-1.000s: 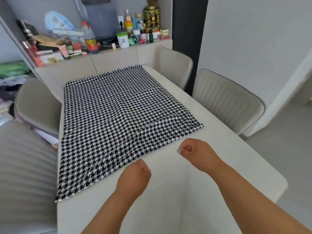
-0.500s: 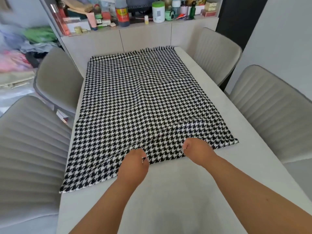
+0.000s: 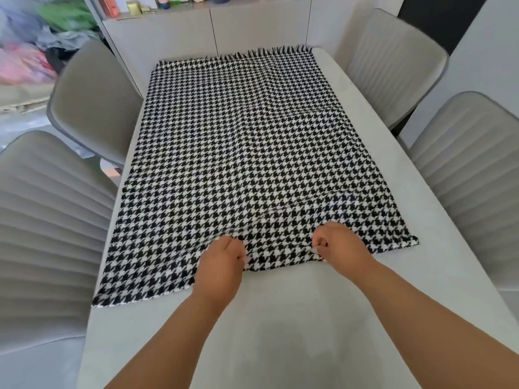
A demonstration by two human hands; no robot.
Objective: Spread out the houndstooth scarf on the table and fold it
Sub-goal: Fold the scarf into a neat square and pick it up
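Head view shows the houndstooth scarf [image 3: 252, 153] lying spread flat over the white table [image 3: 323, 318]. A second ago both fists hovered short of it; now the left hand [image 3: 222, 265] and right hand [image 3: 339, 245] have reached its near edge, fingers curled and pinching the cloth, which puckers between them. Spreading looks finished, so the first fold probably starts here.

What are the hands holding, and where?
Both the left hand and right hand pinch the black-and-white houndstooth fabric scarf along its near edge.
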